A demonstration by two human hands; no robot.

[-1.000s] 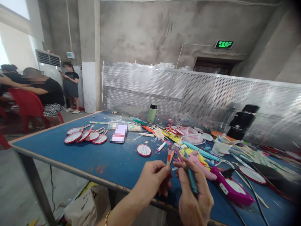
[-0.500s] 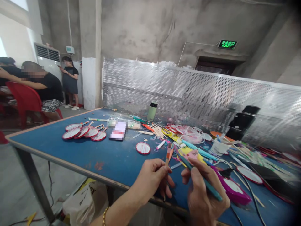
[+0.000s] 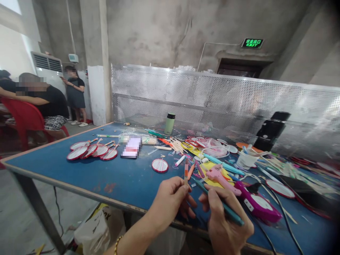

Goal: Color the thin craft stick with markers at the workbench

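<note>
Presently, we find a narrow, flat wooden stick (image 3: 186,171) upright in the left hand (image 3: 171,196), above the front part of the blue surface (image 3: 127,187). We note its colour bands: brown towards the upper end, orange below, pale wood next to the fingers. The left hand is closed in a pinch on the lower part of the stick, its other fingers loosely curled. The right hand (image 3: 225,221) grips a teal marker pen (image 3: 231,211) in a writing hold, slim end directed towards the stick. We cannot tell whether pen and stick touch.

We judge the stick to be very light and stiff, with a dry, fairly secure grain. Thin stock of this kind may snap under bending; we recommend a light pinch across the flat faces, low on the pale wood. Should the coloured bands be wet, they may smear; we advise fingertips off them.

We rate the marker pen as light, rigid and smooth, hence liable to slip in a loose hold. We recommend gripping the barrel near the slim end, leaving the tip exposed. Beyond the hands, on the surface, we identify a pink glue gun (image 3: 225,183) and a red-rimmed white disc (image 3: 159,165).
</note>
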